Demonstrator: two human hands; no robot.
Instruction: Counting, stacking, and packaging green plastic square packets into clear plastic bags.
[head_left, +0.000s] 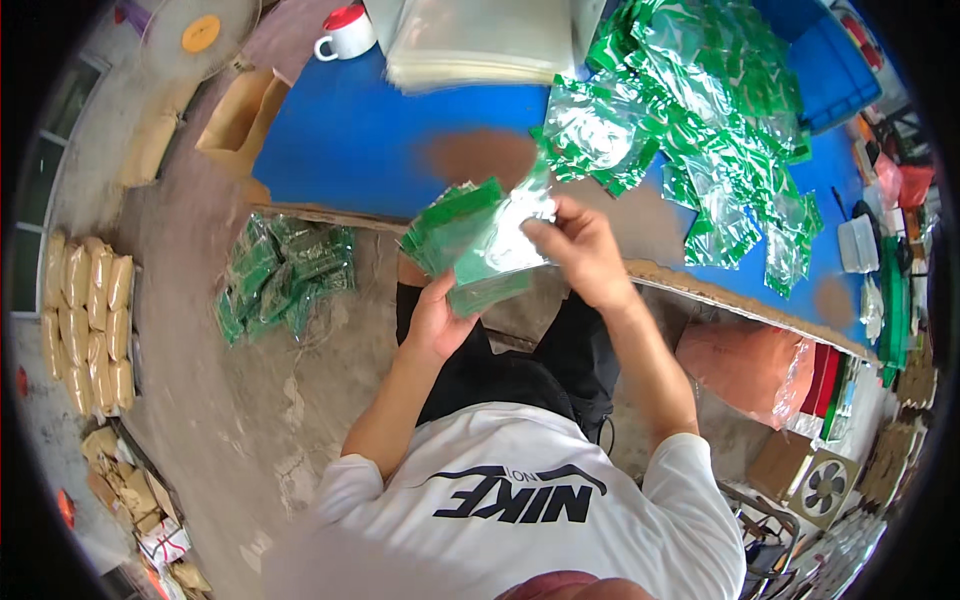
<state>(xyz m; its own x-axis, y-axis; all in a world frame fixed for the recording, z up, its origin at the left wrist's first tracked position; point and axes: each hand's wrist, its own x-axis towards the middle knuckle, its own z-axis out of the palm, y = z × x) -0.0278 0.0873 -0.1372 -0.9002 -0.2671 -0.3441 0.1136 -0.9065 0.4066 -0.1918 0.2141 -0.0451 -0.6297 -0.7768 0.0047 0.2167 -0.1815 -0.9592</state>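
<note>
My left hand (440, 318) grips a stack of flat green packets (450, 222) by its lower edge, over my lap at the table's front edge. A shiny clear plastic bag (505, 235) lies across the stack. With thumb and fingers pinched, my right hand (580, 248) holds the right edge of this clear bag. Whether the packets are partly inside the bag I cannot tell because of glare. A large heap of green-and-clear packets (690, 110) spreads over the right part of the blue table (350, 140).
A pile of clear plastic sheets (480, 45) lies at the back of the table, beside a white mug (347, 35) with a red top. A blue crate (835, 75) stands far right. Bagged green packets (285, 270) sit on the floor at left, near stacked tan sacks (90, 320).
</note>
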